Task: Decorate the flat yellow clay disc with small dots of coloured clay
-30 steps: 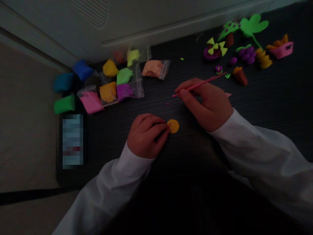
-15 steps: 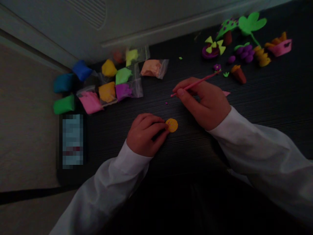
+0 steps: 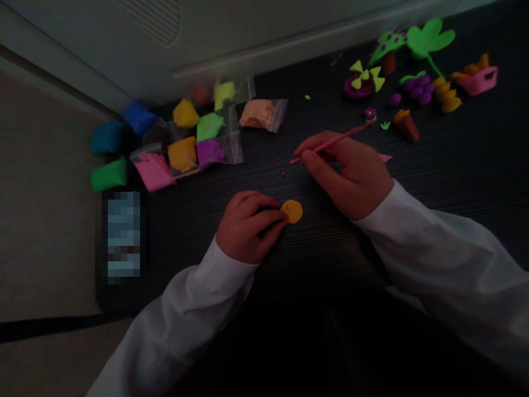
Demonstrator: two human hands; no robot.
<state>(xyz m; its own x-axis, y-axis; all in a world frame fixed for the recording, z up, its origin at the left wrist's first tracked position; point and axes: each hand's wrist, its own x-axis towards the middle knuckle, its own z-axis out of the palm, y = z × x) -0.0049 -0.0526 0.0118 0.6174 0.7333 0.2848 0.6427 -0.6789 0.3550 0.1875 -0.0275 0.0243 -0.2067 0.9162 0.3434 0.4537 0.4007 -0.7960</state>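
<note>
Between the fingertips of my left hand [image 3: 250,227] is the edge of a small yellow clay disc [image 3: 292,212], flat on the dark table and bearing a thin curved reddish mark. My right hand [image 3: 349,173] is closed around a pink modelling tool [image 3: 334,142], held like a pen, its rounded tip pointing left above the table, apart from the disc. A tiny purple clay ball [image 3: 283,173] lies just left of that tip. Part of a pink clay piece [image 3: 385,158] shows behind my right hand.
Bagged clay in several colours, including pink [image 3: 152,170] and peach [image 3: 259,114], sits at the back left. A phone [image 3: 124,237] with a blurred screen lies at the left edge. Finished clay figures, such as purple grapes [image 3: 419,88] and a pink basket [image 3: 479,81], fill the back right.
Both hands keep their holds on the disc and the tool. The whole view shifts slightly; otherwise hardly anything moves.
</note>
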